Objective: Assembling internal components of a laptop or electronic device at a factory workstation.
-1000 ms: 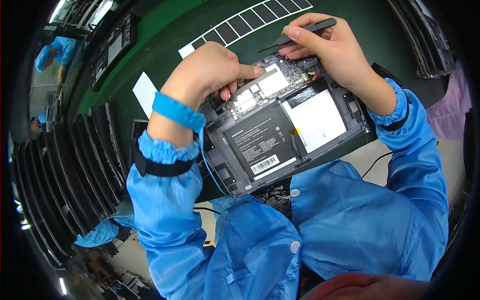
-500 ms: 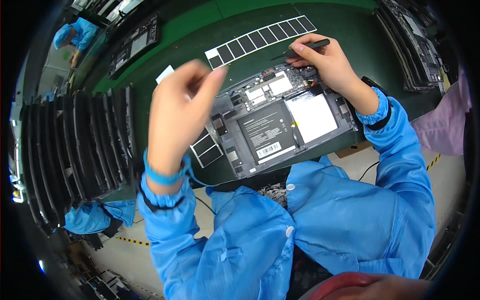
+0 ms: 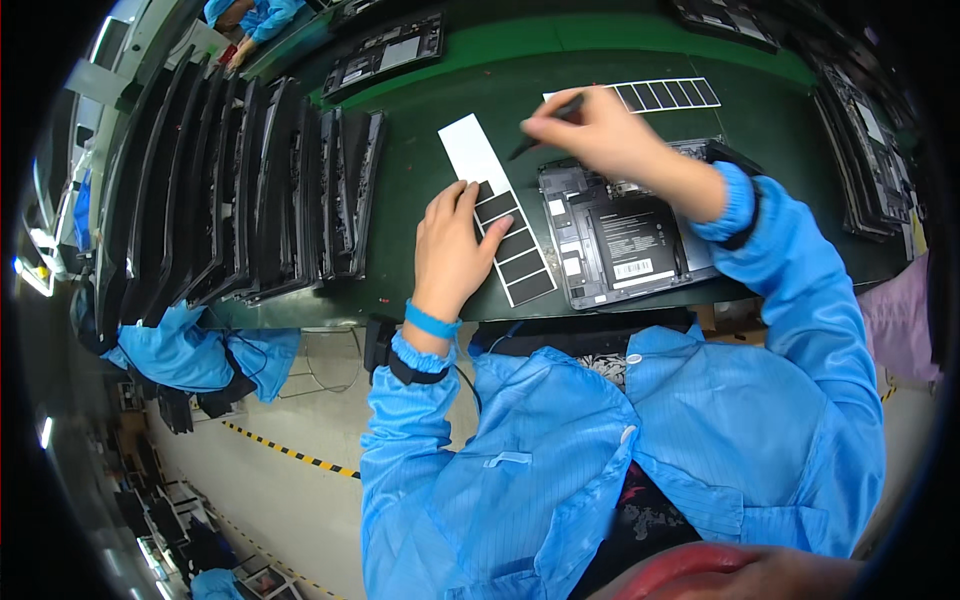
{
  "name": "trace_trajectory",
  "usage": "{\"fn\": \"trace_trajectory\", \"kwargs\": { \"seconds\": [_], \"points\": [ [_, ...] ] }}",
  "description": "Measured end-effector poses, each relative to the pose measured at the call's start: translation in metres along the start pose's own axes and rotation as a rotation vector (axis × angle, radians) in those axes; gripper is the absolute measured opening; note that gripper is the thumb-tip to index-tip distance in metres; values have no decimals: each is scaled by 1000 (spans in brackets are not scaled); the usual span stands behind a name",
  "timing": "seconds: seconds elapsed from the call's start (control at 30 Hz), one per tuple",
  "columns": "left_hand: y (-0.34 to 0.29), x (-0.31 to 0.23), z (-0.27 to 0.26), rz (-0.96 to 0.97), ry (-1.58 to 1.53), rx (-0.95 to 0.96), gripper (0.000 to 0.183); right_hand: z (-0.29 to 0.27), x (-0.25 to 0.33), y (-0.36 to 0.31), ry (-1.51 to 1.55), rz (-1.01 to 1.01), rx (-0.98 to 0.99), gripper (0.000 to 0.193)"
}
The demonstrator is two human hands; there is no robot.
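Note:
My left hand (image 3: 452, 248) lies on a white-backed strip of black rectangular stickers (image 3: 519, 243), fingers spread along its left edge. The far part of this strip is bare white backing. Pinched in my right hand (image 3: 605, 135) are black tweezers (image 3: 522, 150), their tip hanging above the bench just right of the strip. Close to the right of the strip lies an opened laptop base (image 3: 588, 275), showing a black battery (image 3: 630, 238) with a label. My right forearm and hand hide part of its circuit board.
Behind the laptop lies a second sticker strip (image 3: 672, 95). Many dark laptop parts (image 3: 235, 190) stand in a row at left. Another opened base (image 3: 392, 58) rests at the far side, and more are stacked (image 3: 872, 150) at right. A person in blue (image 3: 268, 18) is at top left.
My left hand has come down onto the near sticker strip. My right hand, with the tweezers, has moved left from the laptop's far right corner toward that strip. The view has shifted.

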State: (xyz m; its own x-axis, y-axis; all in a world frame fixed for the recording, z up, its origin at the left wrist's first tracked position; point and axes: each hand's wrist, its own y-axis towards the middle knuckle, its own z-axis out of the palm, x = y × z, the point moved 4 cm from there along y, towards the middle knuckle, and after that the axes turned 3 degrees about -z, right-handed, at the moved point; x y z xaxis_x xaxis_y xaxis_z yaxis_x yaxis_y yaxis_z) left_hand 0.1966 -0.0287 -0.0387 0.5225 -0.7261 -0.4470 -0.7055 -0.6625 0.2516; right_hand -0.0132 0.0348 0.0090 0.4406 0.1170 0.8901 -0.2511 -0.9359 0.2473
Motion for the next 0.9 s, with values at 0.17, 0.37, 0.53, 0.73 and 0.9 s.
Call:
{"fn": "trace_trajectory", "kwargs": {
  "seconds": [0.17,0.37,0.53,0.73,0.9],
  "points": [
    [-2,2,9,63,203,-63,60,46,-18,27,-291,-80,-12,29],
    [-3,3,10,46,211,-69,61,51,-20,23,-261,-24,-6,27],
    [-3,2,10,48,219,-55,61,47,-15,21,-195,-5,-83,27],
    [-2,3,12,63,243,-61,61,51,-20,20,-255,-31,-11,27],
    [-2,2,11,60,254,-61,61,51,-18,19,-221,-41,11,26]
  ]
}}
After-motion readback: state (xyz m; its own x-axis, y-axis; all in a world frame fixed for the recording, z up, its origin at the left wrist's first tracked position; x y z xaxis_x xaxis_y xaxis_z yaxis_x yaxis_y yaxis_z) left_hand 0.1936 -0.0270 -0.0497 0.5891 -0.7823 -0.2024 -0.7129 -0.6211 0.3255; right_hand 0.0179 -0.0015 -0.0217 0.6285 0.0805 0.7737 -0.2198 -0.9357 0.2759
